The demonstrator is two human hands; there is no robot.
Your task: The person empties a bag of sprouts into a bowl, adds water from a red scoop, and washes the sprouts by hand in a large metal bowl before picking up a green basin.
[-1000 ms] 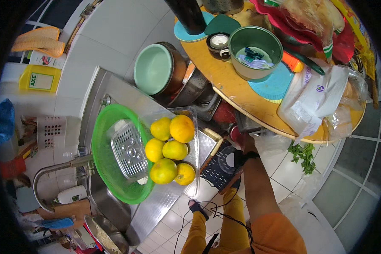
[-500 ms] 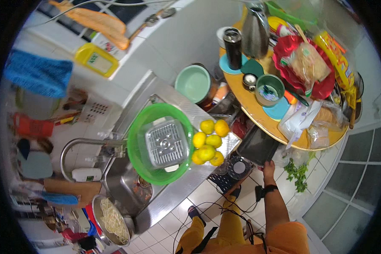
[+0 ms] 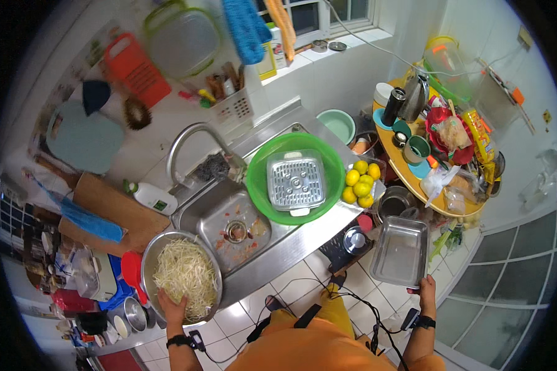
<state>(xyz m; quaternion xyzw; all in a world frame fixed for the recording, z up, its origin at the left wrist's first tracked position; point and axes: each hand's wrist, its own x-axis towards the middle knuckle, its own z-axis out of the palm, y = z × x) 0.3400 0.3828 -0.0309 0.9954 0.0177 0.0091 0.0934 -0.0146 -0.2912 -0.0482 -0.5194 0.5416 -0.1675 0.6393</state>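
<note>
In my right hand (image 3: 426, 292) is an empty rectangular metal tray (image 3: 401, 250), gripped at its near right corner and held out over the floor. My left hand (image 3: 172, 307) reaches over the near rim of a steel bowl (image 3: 211, 256), its fingers apart and touching the bean sprouts (image 3: 184, 275) inside. That bowl stands at the left end of the sink (image 3: 229, 216). A green basin (image 3: 263, 198) sits on the counter right of the sink, with a clear plastic box holding a slotted insert (image 3: 296, 180) in it.
Yellow citrus fruits (image 3: 363, 179) lie right of the basin. A crowded round table (image 3: 408, 157) stands at the far right, above leafy greens (image 3: 449, 240) on the floor. The faucet (image 3: 178, 148) arches behind the sink, which has food scraps in it. Cables (image 3: 353, 294) hang near my legs.
My view has swung left. The tray has been drawn out from beside the round table in my right hand. My left hand, unseen before, now touches the bean sprouts.
</note>
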